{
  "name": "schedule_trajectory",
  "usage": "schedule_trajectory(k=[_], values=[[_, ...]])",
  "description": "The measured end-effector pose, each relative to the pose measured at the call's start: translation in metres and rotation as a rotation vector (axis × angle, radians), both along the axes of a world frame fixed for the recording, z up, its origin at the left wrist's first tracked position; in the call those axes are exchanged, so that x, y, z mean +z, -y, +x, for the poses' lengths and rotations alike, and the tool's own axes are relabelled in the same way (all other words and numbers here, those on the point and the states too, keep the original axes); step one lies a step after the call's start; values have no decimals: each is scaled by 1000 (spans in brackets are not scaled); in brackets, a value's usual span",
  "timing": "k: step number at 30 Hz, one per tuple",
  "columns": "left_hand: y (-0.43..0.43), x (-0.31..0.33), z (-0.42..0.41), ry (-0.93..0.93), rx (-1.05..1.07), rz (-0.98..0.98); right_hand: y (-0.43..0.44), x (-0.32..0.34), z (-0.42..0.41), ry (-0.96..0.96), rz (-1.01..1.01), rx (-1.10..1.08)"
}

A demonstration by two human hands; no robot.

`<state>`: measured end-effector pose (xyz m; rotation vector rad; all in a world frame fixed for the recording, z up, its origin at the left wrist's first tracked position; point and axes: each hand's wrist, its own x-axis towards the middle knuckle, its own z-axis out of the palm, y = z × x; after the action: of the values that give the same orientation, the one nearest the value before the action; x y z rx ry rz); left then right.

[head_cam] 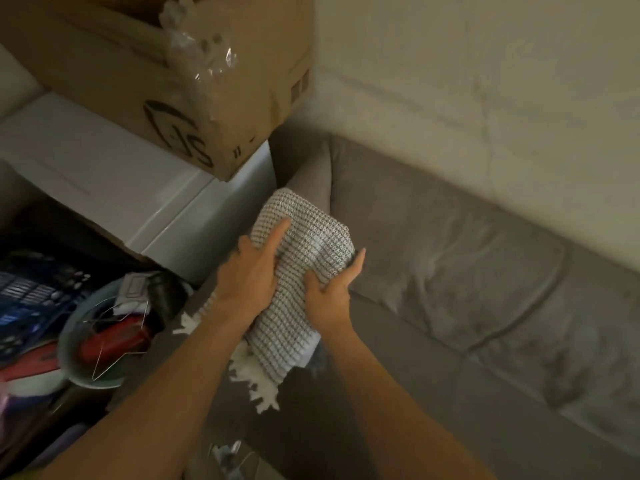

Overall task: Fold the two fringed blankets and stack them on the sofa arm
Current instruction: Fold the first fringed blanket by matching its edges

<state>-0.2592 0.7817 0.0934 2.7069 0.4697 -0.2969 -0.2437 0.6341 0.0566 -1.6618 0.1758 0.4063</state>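
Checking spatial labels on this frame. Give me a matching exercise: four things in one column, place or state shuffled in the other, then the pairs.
1 blanket
2 box
3 bowl
4 left hand

a on white cabinet
b pressed flat on blanket
c on sofa arm
d lower left of view

Pairs: 1c, 2a, 3d, 4b
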Motion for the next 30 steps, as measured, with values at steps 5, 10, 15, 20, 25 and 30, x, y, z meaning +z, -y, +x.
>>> schedule_trajectory(k=[5, 10, 15, 20, 25, 30], values=[[-67, -48, 17, 120, -4, 103, -72, -48, 30, 48, 74, 19], [-99, -118, 6, -37, -62, 228, -100, -106, 47, -181, 75, 191], [-92, -150, 0, 0, -47, 289, -97, -115, 65, -226, -491, 319], [-88, -165, 12, -60, 28, 253, -105, -112, 76, 544, -890, 646], [-91, -178, 17, -71, 23, 232, -102, -144, 88, 544, -837, 925], [-96, -185, 19, -102, 17, 209, -107, -130, 122, 399, -729, 925]])
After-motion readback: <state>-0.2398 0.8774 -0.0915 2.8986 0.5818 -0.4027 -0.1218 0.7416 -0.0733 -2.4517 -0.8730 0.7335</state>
